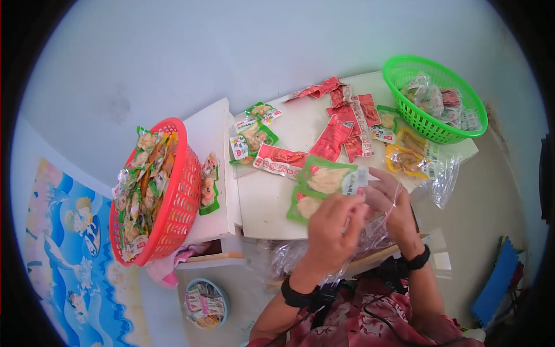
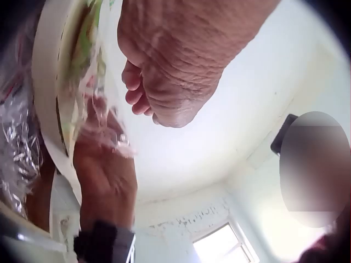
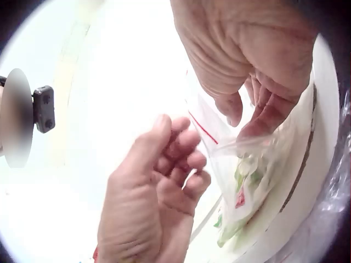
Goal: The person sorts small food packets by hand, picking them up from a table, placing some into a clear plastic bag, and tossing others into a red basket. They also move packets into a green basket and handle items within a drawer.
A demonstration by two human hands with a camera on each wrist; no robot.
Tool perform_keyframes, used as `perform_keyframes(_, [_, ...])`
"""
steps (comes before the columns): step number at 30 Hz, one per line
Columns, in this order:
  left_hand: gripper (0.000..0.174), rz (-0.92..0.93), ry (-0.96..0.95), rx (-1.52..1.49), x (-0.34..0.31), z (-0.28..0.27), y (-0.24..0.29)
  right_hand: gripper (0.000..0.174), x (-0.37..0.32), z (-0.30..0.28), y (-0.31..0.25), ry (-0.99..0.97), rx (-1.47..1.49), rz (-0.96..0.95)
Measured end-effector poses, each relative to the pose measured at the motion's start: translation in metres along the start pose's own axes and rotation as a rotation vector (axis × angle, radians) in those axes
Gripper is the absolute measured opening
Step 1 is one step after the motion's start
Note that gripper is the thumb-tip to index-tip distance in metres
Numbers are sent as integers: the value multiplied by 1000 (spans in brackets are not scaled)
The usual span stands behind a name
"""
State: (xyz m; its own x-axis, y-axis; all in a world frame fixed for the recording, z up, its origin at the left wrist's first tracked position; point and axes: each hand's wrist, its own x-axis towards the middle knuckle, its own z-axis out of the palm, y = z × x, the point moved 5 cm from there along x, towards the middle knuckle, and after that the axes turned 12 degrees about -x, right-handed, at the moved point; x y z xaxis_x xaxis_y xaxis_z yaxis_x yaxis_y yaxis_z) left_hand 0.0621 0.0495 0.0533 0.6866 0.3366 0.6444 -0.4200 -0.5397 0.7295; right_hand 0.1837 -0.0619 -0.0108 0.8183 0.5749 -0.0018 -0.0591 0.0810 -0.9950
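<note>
A clear plastic zip bag [image 3: 219, 164] with a red line near its mouth hangs at my right hand [image 1: 396, 214]. The right fingers are extended into the mouth of the bag, with the thumb standing apart from them. My left hand [image 1: 335, 231] is beside the bag, fingers loosely curled and holding nothing. Two green-edged sealed food packs, an upper pack [image 1: 326, 179] and a lower pack [image 1: 302, 209], lie just beyond the hands. In the right wrist view, green-edged packaging [image 3: 239, 183] shows through the clear plastic.
Red food packs [image 1: 332, 139] lie scattered over the white table [image 1: 266, 217]. A green basket [image 1: 430, 124] with bagged packs stands at the back right, a full red basket [image 1: 179, 191] at the left. Clear bags [image 1: 283, 257] fill an open drawer. Below is a blue bucket [image 1: 224, 298].
</note>
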Motion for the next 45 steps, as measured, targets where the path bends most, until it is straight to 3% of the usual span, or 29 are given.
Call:
perform_keyframes(1, [12, -38, 30, 30, 2, -11, -7, 50, -3, -5, -2, 2, -12, 18])
perform_keyframes(6, [13, -161, 134, 206, 22, -55, -50, 15, -20, -33, 13, 167, -142, 33])
perform_keyframes(12, [25, -105, 34, 690, 72, -91, -86, 11, -37, -48, 18, 276, -57, -99])
perform_keyframes(17, [39, -76, -74, 1025, 107, -108, -143, 12, -61, -46, 19, 158, -77, -21])
perform_keyframes(20, [51, -288, -136, 1127, 119, -122, -171, 13, -70, -51, 26, 124, -56, -9])
perform_keyframes(24, [57, -647, -183, 1149, 126, -127, -178, 12, -78, -61, 25, 109, -62, 20])
perform_keyframes(27, [58, -640, -212, 1177, 123, -114, -162, 12, -77, -63, 26, 113, -33, 26])
perform_keyframes(30, [58, -635, -309, 917, 115, -102, -162, 12, -72, -61, 27, 117, -2, 15])
perform_keyframes(33, [56, -428, -163, 887, 124, -114, -170, 12, -68, -59, 29, 127, 2, 6])
perform_keyframes(36, [62, -472, -111, 1065, 150, -129, -171, 11, -67, -61, 30, 141, -16, 23])
perform_keyframes(39, [70, -641, -146, 1119, 161, -130, -188, 12, -69, -65, 34, 136, -67, 27])
perform_keyframes(45, [92, -634, -203, 1021, 154, -134, -226, 11, -77, -74, 36, 183, -144, 5])
